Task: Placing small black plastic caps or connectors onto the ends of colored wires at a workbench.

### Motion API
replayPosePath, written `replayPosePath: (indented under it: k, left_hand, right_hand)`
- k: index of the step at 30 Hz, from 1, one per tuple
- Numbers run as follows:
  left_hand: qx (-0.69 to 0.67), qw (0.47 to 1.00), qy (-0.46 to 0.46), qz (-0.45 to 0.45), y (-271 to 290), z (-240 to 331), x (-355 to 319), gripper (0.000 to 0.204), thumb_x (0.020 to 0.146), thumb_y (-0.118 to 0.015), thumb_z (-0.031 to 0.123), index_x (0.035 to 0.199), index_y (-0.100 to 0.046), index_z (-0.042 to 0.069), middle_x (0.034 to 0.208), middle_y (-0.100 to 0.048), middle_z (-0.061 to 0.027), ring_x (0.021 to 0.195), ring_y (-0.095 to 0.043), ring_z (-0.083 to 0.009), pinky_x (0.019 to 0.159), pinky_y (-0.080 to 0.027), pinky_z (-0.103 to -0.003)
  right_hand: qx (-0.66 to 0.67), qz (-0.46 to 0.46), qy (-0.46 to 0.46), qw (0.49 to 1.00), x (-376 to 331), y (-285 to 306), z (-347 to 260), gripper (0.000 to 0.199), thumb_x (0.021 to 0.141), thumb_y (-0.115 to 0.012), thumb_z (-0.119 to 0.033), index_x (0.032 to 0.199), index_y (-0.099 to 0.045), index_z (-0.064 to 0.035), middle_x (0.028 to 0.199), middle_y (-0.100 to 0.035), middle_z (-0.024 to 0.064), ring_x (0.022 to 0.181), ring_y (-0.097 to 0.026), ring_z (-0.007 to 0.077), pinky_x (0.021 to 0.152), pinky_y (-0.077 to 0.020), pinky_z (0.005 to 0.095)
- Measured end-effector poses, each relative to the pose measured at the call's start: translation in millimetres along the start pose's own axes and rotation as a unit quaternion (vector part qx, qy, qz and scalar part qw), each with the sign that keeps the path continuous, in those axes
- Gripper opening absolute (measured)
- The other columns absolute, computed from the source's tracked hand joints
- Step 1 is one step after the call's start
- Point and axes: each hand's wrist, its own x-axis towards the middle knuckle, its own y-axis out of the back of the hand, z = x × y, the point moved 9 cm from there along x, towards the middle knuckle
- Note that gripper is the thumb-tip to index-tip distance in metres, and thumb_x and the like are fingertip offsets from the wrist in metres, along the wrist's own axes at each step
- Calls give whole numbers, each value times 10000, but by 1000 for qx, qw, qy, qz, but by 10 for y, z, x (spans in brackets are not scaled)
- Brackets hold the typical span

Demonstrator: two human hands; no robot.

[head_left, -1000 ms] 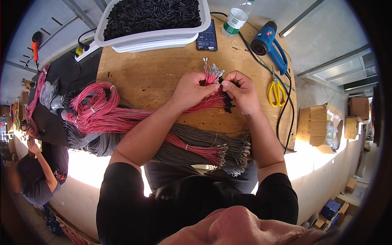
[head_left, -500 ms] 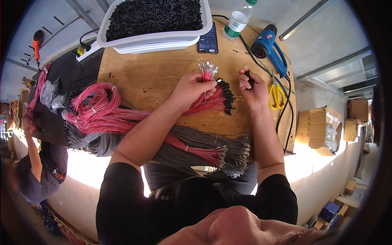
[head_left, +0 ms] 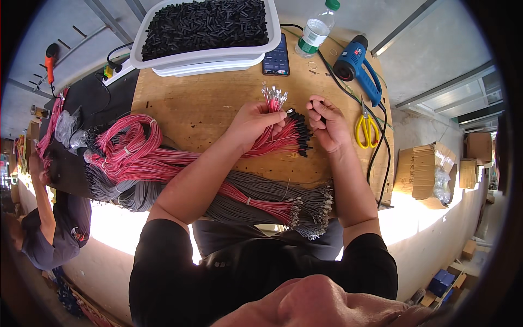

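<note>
My left hand (head_left: 257,122) is closed around a bunch of red wires (head_left: 267,143), whose bare silvery metal terminals (head_left: 274,95) stick up above the fingers. Beside it, wires with black sleeves (head_left: 300,131) on their ends fan out to the right. My right hand (head_left: 329,122) is held just right of those ends, its fingers curled on small black sleeves (head_left: 322,117), mostly hidden in the grip. Below, on the table, lie grey wires (head_left: 261,182) and another red wire bundle (head_left: 261,207) with metal ends.
A white tub (head_left: 212,57) of short black tubes stands at the back, beside a phone (head_left: 277,57). A water bottle (head_left: 315,34), blue heat gun (head_left: 357,62) and yellow-handled scissors (head_left: 366,131) sit at the right, near a black cable (head_left: 376,158). Another person (head_left: 52,229) is at far left.
My right hand has moved left, closer to the wire ends, with its fingers still curled. My left hand has barely shifted and keeps its hold on the wires.
</note>
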Motion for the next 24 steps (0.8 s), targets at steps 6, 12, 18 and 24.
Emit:
replayPosePath:
  k: [6, 12, 18, 24]
  left_hand:
    - [2, 1000, 2, -5, -13, 13, -4, 146, 907, -719, 92, 995, -672, -14, 846, -681, -80, 722, -638, -143, 659, -519, -261]
    - [0, 1000, 7, -6, -7, 4, -10, 151, 905, -720, 94, 1001, -671, -11, 842, -681, -79, 719, -639, -144, 659, -518, -261]
    - [-4, 1000, 7, -3, 13, -6, -21, 160, 905, -720, 99, 1007, -670, -14, 840, -681, -80, 714, -637, -144, 659, -516, -261]
    - [3, 1000, 2, -16, -38, 33, -23, 155, 910, -712, 101, 1001, -671, -17, 842, -681, -81, 710, -632, -143, 662, -512, -262]
  right_hand:
    - [91, -19, -47, 995, 56, 107, 89, 163, 968, -623, -73, 1121, -619, -18, 908, -636, 60, 658, -462, 72, 477, -342, 170]
    - [169, -27, -14, 985, 55, 96, 25, 138, 969, -627, -92, 1091, -629, -26, 888, -633, 49, 634, -444, 68, 477, -338, 170]
    - [-35, -30, 15, 999, -95, -205, 22, 131, 934, -645, -24, 1062, -664, -1, 888, -658, 60, 607, -445, 49, 481, -312, 171]
    - [-109, -37, 31, 993, -128, -231, 13, 154, 882, -694, 35, 1031, -685, 3, 839, -666, 29, 567, -416, 22, 490, -281, 176]
